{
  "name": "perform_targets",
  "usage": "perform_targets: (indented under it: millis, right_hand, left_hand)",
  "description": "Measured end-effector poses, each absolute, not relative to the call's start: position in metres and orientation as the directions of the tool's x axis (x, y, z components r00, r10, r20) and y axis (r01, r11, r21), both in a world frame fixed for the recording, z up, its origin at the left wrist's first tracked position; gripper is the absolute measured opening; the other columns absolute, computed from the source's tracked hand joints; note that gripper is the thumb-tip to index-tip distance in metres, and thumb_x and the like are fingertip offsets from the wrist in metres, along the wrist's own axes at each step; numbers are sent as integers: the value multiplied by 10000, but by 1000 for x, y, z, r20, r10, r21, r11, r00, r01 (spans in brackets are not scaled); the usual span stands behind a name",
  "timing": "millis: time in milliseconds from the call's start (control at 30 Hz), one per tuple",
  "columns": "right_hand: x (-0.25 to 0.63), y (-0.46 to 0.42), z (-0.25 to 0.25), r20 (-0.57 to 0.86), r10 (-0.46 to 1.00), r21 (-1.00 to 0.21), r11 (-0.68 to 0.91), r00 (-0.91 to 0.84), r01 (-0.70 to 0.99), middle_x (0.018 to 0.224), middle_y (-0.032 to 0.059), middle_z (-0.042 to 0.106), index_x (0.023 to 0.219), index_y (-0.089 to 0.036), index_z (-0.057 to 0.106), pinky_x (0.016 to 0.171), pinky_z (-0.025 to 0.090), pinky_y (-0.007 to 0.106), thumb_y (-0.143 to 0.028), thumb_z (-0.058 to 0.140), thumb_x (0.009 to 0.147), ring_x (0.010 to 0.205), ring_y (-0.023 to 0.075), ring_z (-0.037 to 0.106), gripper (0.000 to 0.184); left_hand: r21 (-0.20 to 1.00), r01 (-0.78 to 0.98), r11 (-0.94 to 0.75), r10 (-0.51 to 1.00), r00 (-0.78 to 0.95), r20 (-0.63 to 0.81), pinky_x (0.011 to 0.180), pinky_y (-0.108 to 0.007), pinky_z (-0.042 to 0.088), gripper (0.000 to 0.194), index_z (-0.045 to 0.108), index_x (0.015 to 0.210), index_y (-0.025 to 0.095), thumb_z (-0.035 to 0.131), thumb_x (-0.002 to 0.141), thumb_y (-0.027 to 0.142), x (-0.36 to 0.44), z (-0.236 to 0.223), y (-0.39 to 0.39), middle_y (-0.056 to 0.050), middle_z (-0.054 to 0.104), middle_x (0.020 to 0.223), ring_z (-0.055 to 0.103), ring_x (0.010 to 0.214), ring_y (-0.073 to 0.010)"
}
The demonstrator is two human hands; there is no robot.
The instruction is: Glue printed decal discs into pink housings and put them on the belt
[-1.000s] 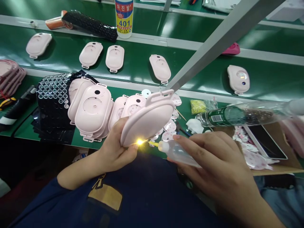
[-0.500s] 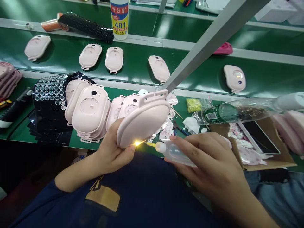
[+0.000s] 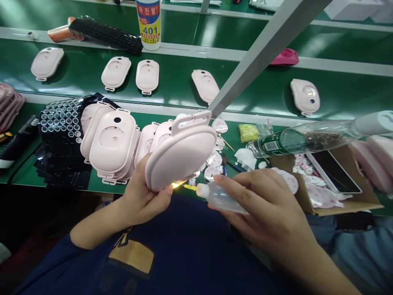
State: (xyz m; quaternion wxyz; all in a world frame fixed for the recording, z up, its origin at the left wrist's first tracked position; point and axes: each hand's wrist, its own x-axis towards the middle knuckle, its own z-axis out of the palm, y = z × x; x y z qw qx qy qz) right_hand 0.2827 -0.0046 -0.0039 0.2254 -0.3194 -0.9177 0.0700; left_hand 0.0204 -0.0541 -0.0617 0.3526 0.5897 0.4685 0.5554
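My left hand (image 3: 144, 196) is closed round the lower end of a pink oval plastic shell (image 3: 181, 155), held up on edge with its loop tab at the top. My right hand (image 3: 264, 205) grips a small clear squeeze bottle (image 3: 219, 196). Its thin yellow nozzle (image 3: 188, 187) points at the shell's lower rim, where a bright glint shows. Behind the shell, a row of similar pink shells (image 3: 112, 141) leans on the green bench.
Several pink shells (image 3: 147, 76) lie spaced on the green conveyor (image 3: 245, 94), and a 401 glue bottle (image 3: 149, 22) stands behind. A black sheet of round stickers (image 3: 63, 123) lies left. A plastic bottle (image 3: 301, 141), a cardboard tray (image 3: 344, 205) and a grey metal bar (image 3: 260, 53) are right.
The view has drifted slightly, so everything sits a little further left and lower. The shell has turned a little in my left hand and the glint at the nozzle has dimmed.
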Motion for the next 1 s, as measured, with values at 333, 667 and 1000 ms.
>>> perform_targets:
  millis: [333, 667, 1000]
  right_hand:
    - [285, -3, -6, 368, 641, -348, 767, -674, 539, 949, 75, 671, 1270, -220, 606, 774, 506, 408, -346, 696, 949, 827, 244, 609, 356]
    - [290, 84, -83, 242, 957, -750, 290, -161, 595, 1203, 105, 652, 1171, -229, 695, 974, 536, 489, -383, 736, 837, 1126, 295, 631, 370]
    - [253, 123, -114, -21, 988, -747, 86, -152, 659, 1216, 124, 609, 1325, -178, 640, 983, 516, 463, -309, 738, 805, 984, 251, 619, 546]
  left_hand:
    - [952, 122, -279, 957, -51, 287, 1028, -484, 574, 594, 535, 1444, 321, 684, 881, 203, 22, -54, -48, -94, 691, 1220, 693, 1120, -288]
    - [975, 51, -218, 914, -339, 222, 989, -421, 587, 505, 668, 1271, 190, 821, 800, 287, 5, -67, -37, -98, 732, 1137, 690, 1052, -283]
    - [989, -30, -147, 913, -390, 124, 905, -386, 591, 481, 646, 1202, 233, 838, 763, 269, 14, -57, -35, -59, 708, 1064, 671, 997, -246]
